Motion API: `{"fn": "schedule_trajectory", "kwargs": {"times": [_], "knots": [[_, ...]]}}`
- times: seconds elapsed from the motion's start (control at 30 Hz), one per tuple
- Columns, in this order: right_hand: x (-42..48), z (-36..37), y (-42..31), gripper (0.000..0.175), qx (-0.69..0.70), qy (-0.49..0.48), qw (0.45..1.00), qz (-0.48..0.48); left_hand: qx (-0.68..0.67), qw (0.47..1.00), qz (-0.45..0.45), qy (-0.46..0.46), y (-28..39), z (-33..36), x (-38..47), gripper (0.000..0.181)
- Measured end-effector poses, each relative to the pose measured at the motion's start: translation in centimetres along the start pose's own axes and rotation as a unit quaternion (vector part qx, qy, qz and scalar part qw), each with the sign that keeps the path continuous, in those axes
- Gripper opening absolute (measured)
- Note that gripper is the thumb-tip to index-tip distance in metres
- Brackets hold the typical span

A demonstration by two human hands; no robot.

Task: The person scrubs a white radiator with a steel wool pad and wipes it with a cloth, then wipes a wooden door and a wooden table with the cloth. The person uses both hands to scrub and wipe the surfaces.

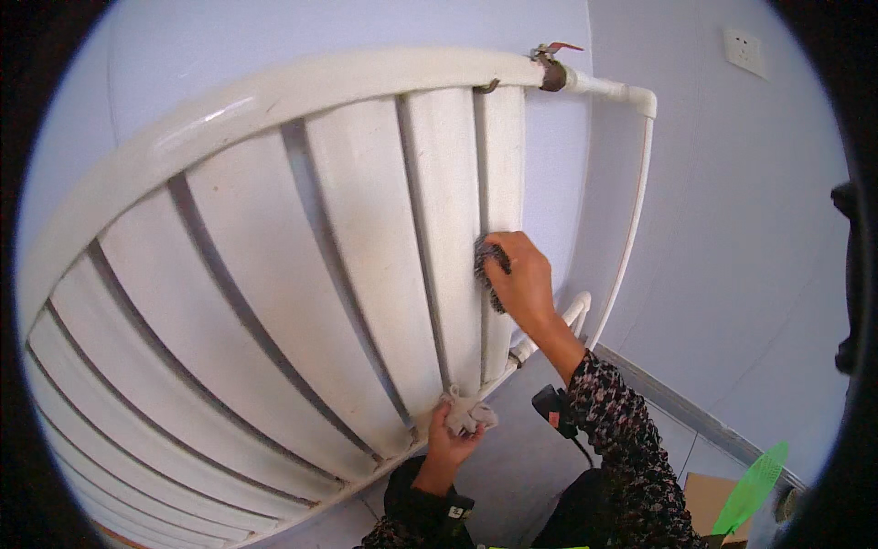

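A white column radiator (pixel 370 199) fills the left and middle of the view, with dark gaps between its flat vertical columns. My right hand (pixel 521 278) grips a dark grey scrubbing pad (pixel 492 264), which rests against the gap and edge of the rightmost column. Lower down, my left hand (pixel 451 439) holds a crumpled whitish cloth (pixel 470 414) near the radiator's bottom rail. The fingers of my right hand partly cover the pad.
A valve with a red lever (pixel 559 48) joins the top rail to a white pipe (pixel 641 171). A socket (pixel 743 51) is on the right wall. On the floor are a black device with a cable (pixel 554 412), a green fly swatter (pixel 754 484) and cardboard (pixel 706 501).
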State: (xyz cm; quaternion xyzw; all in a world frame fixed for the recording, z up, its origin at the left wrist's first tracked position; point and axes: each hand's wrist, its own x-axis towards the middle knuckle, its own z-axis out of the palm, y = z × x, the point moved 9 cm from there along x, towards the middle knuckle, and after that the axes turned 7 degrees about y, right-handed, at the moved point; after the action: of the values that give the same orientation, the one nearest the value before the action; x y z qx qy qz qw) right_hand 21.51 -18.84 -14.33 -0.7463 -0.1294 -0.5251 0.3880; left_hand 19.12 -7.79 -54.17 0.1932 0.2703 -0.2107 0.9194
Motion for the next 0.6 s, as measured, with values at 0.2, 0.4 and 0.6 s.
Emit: {"fn": "schedule_trajectory", "kwargs": {"times": [0.2,0.4,0.6], "knots": [[5.5,-2.0,-5.1,0.018,0.014,0.138,0.976,-0.167,0.002,1.000,-0.016,-0.026,0.3,0.2,0.9,0.043],[0.0,0.6,-3.9,0.022,0.034,-0.042,0.990,-0.134,0.016,1.000,-0.026,0.000,0.0,-0.3,1.3,0.043],[4.6,-1.4,-5.8,0.021,0.024,0.081,0.978,-0.192,0.016,0.999,-0.025,-0.028,0.3,0.3,0.7,0.040]]}}
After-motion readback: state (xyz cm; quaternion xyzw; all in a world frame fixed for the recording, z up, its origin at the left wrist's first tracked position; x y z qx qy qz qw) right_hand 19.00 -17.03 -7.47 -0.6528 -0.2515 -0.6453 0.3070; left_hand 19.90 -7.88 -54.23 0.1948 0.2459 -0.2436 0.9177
